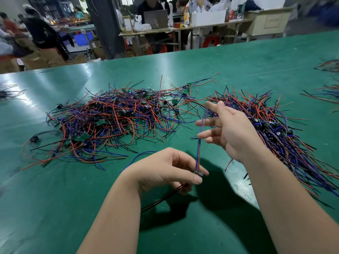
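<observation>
On the green table [55,208], at ten o'clock from the middle, lies a loose heap of wires [113,121], red, blue and black, with small green boards mixed in. A smaller bunch [9,92] sits at the far nine o'clock edge, well apart from it.

At six o'clock the left hand [165,167] is raised above the table, thumb and fingers curled and pinching a small dark part [199,174] at its three o'clock side. From that part, red and black wires [165,196] trail down toward seven o'clock under the wrist, and a blue wire [199,143] rises toward twelve o'clock.

The right hand [233,132], at one o'clock from the left and apart from it, has its fingers straight and spread, gripping nothing. The blue wire crosses in front of its fingertips; whether it touches them cannot be told.

Behind and beside this hand, at three o'clock, a second heap [286,136] lies with its wires roughly combed one way, running down toward five o'clock. More wires [328,66] lie at the two o'clock edge.
</observation>
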`<action>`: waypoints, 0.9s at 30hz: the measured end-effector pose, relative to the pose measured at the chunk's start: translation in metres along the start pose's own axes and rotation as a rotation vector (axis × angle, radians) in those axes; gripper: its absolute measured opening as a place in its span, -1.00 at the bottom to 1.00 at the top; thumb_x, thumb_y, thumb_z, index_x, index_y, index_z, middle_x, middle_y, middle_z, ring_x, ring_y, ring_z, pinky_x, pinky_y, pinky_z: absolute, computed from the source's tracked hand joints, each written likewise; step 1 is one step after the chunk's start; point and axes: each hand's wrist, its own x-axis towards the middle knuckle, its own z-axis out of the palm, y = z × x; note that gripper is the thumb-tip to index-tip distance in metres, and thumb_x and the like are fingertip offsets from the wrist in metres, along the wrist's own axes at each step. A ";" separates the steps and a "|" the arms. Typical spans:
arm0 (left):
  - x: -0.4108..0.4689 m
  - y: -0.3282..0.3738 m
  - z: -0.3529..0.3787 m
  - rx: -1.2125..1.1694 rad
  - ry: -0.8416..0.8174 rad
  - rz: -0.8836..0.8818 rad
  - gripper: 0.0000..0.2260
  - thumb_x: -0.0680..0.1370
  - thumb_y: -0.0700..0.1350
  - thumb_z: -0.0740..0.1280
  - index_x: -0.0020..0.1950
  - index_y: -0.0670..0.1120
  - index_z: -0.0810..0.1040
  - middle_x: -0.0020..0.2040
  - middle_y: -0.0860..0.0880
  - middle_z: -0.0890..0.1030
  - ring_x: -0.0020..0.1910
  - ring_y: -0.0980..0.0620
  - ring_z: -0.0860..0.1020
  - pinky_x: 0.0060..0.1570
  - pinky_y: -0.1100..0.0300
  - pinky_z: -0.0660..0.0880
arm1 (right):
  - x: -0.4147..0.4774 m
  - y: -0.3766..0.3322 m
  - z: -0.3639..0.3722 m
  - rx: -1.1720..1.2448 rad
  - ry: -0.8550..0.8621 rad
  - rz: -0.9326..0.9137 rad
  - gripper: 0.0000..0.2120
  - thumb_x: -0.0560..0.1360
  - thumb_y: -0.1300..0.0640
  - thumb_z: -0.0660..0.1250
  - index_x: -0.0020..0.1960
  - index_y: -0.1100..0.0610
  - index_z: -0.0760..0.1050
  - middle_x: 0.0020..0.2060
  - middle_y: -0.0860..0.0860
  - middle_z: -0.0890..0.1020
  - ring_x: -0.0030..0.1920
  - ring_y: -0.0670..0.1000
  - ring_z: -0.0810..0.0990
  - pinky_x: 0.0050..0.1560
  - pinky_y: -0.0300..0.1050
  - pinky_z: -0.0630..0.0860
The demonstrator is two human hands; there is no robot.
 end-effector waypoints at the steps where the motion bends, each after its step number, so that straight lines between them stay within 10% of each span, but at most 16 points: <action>1: 0.002 0.000 0.000 -0.027 0.079 0.007 -0.87 0.43 -0.23 0.45 -0.05 -0.07 0.67 -0.30 0.06 0.61 -0.39 0.15 0.54 -0.38 0.33 0.49 | 0.001 0.001 0.001 -0.033 0.015 0.024 -0.72 0.64 -0.03 0.07 0.23 0.09 0.40 0.00 0.18 0.60 -0.49 0.03 0.60 -0.53 -0.23 0.46; 4: 0.010 0.000 0.001 -0.201 0.402 0.039 -0.92 0.47 -0.25 0.41 -0.06 -0.13 0.64 -0.32 0.04 0.62 -0.41 0.18 0.55 -0.39 0.33 0.52 | 0.002 0.008 -0.001 -0.447 0.045 -0.075 -0.62 0.58 0.07 0.23 0.38 0.07 0.33 0.19 0.07 0.47 -0.37 0.00 0.60 -0.34 -0.17 0.48; 10: 0.017 -0.001 -0.002 -0.312 0.647 0.150 -0.80 0.47 -0.32 0.38 0.09 -0.24 0.56 -0.30 -0.05 0.65 -0.37 0.15 0.63 -0.38 0.31 0.54 | -0.014 0.015 0.007 -0.720 -0.294 -0.228 -0.90 0.39 0.06 0.47 -0.13 -0.13 0.64 -0.30 -0.12 0.68 -0.35 -0.19 0.57 -0.28 -0.23 0.52; 17: 0.013 -0.003 -0.010 0.094 0.804 0.237 -0.71 0.55 -0.33 0.28 -0.01 0.05 0.65 -0.09 0.12 0.69 -0.15 0.13 0.58 -0.16 0.24 0.52 | -0.007 -0.001 -0.010 -0.926 0.189 -0.590 -0.69 0.39 0.15 0.50 0.12 0.15 0.63 -0.11 -0.02 0.68 -0.21 -0.09 0.61 0.02 -0.17 0.53; 21: 0.004 -0.022 -0.042 0.806 1.270 -0.114 -0.63 0.49 -0.16 0.31 0.29 0.06 0.52 0.43 -0.06 0.38 0.39 -0.04 0.29 0.34 0.11 0.20 | -0.002 -0.027 -0.048 -0.948 0.597 -0.591 -0.74 0.42 0.14 0.44 0.10 0.13 0.59 -0.05 0.09 0.68 -0.05 0.07 0.64 0.13 -0.06 0.51; 24: 0.000 -0.036 -0.057 0.800 1.181 -0.470 -0.47 0.50 -0.01 0.31 0.47 0.08 0.28 0.56 -0.08 0.06 0.53 -0.10 -0.01 0.45 -0.11 -0.03 | 0.005 -0.023 -0.058 -1.209 0.586 -0.384 -0.62 0.46 0.07 0.38 0.26 0.12 0.52 0.21 0.19 0.54 0.24 0.19 0.47 0.27 0.08 0.38; 27: 0.002 -0.043 -0.063 0.814 1.093 -0.603 -0.54 0.53 0.14 0.26 0.42 0.10 0.35 0.49 -0.07 0.25 0.47 -0.16 0.15 0.42 -0.15 0.10 | 0.001 -0.017 -0.045 -1.216 0.500 -0.373 -0.58 0.47 0.05 0.35 0.31 0.07 0.47 0.33 0.19 0.38 0.36 0.16 0.32 0.36 0.14 0.26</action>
